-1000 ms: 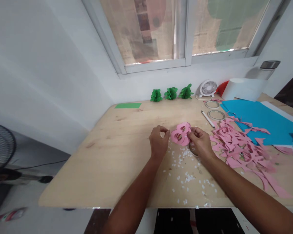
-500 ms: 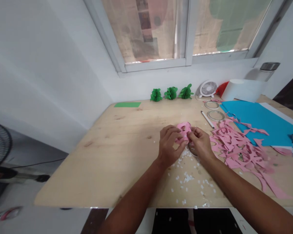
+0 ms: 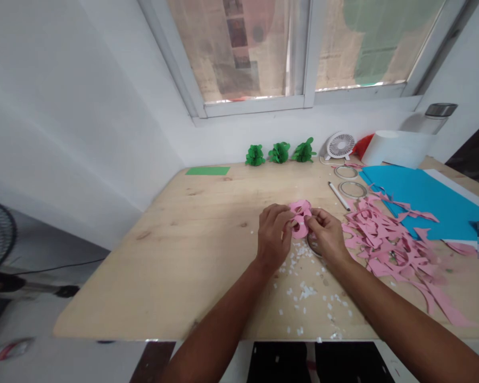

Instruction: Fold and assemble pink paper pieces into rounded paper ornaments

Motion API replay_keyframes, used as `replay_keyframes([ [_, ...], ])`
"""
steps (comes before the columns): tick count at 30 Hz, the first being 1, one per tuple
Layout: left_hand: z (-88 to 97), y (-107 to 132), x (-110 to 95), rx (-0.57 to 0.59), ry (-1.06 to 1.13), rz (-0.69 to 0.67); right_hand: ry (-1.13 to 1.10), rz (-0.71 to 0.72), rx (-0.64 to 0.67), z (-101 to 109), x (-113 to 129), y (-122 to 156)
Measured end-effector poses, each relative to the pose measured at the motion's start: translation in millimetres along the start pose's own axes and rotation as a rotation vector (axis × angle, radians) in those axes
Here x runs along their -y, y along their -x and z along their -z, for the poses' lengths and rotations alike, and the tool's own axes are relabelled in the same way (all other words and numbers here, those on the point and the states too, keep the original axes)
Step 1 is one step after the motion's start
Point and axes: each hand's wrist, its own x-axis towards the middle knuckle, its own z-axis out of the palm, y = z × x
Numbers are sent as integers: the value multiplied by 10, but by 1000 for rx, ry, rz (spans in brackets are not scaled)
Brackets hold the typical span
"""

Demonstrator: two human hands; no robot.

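Observation:
A pink paper cutout (image 3: 300,226) with rounded lobes and holes is held up between my two hands, above the wooden table. My left hand (image 3: 274,231) pinches its left edge, with the fingers curled toward it. On the other side, my right hand (image 3: 326,231) grips the right edge between thumb and forefinger. A tape roll (image 3: 313,246) lies partly hidden under my right hand. Small white paper bits (image 3: 308,290) are scattered on the tabletop below the hands.
Pink paper scraps (image 3: 391,239) heap up at the right beside blue sheets (image 3: 435,202). A white pen (image 3: 339,196) and two tape rolls (image 3: 353,189) lie behind. Green paper figures (image 3: 279,152), a small white fan (image 3: 340,145) and a green strip (image 3: 207,171) are along the back.
The pink cutout has turned to show more of its rounded lower lobe. My left thumb has drawn up from below it toward its left edge. My right hand stays nearly in place.

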Motion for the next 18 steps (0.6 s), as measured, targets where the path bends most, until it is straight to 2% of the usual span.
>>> replay_keyframes([
  [3, -9, 17, 1, 22, -23, -64, 4, 3, -6, 6, -23, 0],
  [5, -20, 24, -9, 38, -73, -59, 28, 7, 0, 2, -15, 5],
  [10, -52, 19, -14, 26, -133, 49, 14, 15, 42, -16, -9, 12],
  [15, -83, 27, 19, 31, -84, 182, 5, 29, 73, -2, -98, -18],
  [18, -95, 33, 19, 39, -68, 215, 10, 33, 70, 5, -129, -30],
])
